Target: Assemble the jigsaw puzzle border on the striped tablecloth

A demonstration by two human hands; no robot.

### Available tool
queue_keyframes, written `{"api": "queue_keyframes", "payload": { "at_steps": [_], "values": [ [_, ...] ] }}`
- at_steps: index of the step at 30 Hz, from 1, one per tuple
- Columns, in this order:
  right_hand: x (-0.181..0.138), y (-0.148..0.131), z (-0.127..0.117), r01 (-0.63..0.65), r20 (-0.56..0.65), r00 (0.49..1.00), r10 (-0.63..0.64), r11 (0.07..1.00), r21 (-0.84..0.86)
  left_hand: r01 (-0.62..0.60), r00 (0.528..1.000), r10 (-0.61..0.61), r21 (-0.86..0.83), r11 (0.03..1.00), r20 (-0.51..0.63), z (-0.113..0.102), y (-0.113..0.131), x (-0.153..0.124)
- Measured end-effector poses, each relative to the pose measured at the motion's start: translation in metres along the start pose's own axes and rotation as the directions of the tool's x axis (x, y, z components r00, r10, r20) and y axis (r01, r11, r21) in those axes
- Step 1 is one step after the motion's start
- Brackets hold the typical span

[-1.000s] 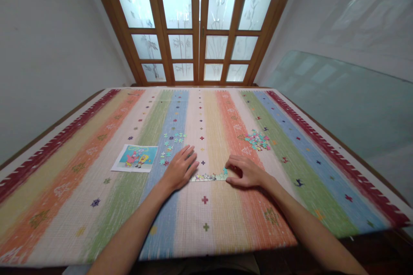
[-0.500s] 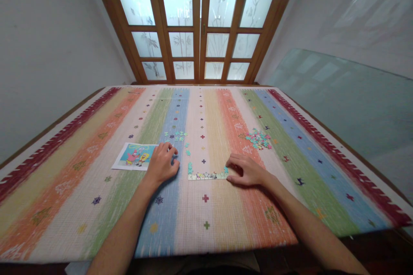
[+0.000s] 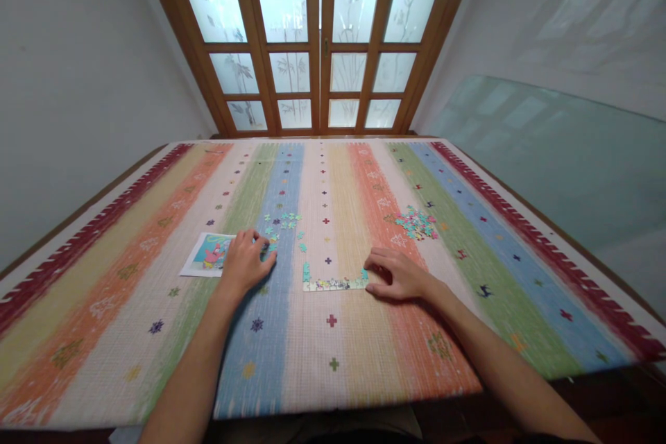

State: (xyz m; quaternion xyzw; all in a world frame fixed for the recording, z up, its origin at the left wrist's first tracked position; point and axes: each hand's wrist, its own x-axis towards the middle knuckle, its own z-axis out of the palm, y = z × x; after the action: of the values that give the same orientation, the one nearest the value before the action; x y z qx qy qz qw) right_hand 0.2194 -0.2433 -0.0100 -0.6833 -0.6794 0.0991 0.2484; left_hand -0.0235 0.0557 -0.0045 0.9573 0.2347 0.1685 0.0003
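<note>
A partly joined jigsaw puzzle (image 3: 327, 285) lies on the striped tablecloth in front of me, a pale bottom row with short teal columns rising at both ends. At its right end rests my right hand (image 3: 396, 275), thumb and curled fingers apart, fingertips at the corner pieces. To the left, my left hand (image 3: 246, 262) is over the right part of a printed picture card (image 3: 207, 257) with cartoon figures. Its thumb and fingers are apart, fingertips beside loose teal puzzle pieces (image 3: 273, 238). Nothing held shows in it, though its palm is hidden.
More loose teal pieces (image 3: 290, 220) lie beyond the left hand, with a few (image 3: 302, 247) nearer the puzzle. A heap of teal and pink pieces (image 3: 416, 223) sits farther right. The striped tablecloth (image 3: 333, 340) covers the table. Wooden glass-paned doors (image 3: 320, 55) stand behind it.
My left hand has moved left, farther over the picture card, uncovering loose pieces at its fingertips. My right hand stays at the puzzle's right end.
</note>
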Motion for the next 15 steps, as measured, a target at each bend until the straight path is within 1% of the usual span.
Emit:
{"api": "queue_keyframes", "payload": {
  "at_steps": [3, 6, 9, 15],
  "values": [
    [-0.0004, 0.0014, 0.001, 0.004, -0.001, 1.0, -0.004, 1.0, -0.009, -0.036, 0.999, 0.036, -0.038, 0.999, 0.002, 0.0045, -0.0015, -0.0001],
    [-0.0008, 0.0022, 0.002, 0.001, 0.001, 1.0, -0.001, 1.0, -0.01, -0.049, 0.999, 0.048, -0.086, 0.995, -0.02, 0.0087, -0.0025, -0.0002],
    [-0.001, 0.0027, 0.0027, -0.002, -0.003, 1.0, 0.002, 1.0, 0.0, -0.032, 0.999, 0.029, -0.151, 0.988, -0.02, 0.0104, -0.0022, -0.0001],
    [-0.0009, 0.0015, 0.0014, 0.0, 0.004, 1.0, 0.0, 1.0, 0.004, 0.042, 0.999, -0.029, -0.335, 0.941, 0.045, 0.011, 0.0028, 0.0013]
  ]
}}
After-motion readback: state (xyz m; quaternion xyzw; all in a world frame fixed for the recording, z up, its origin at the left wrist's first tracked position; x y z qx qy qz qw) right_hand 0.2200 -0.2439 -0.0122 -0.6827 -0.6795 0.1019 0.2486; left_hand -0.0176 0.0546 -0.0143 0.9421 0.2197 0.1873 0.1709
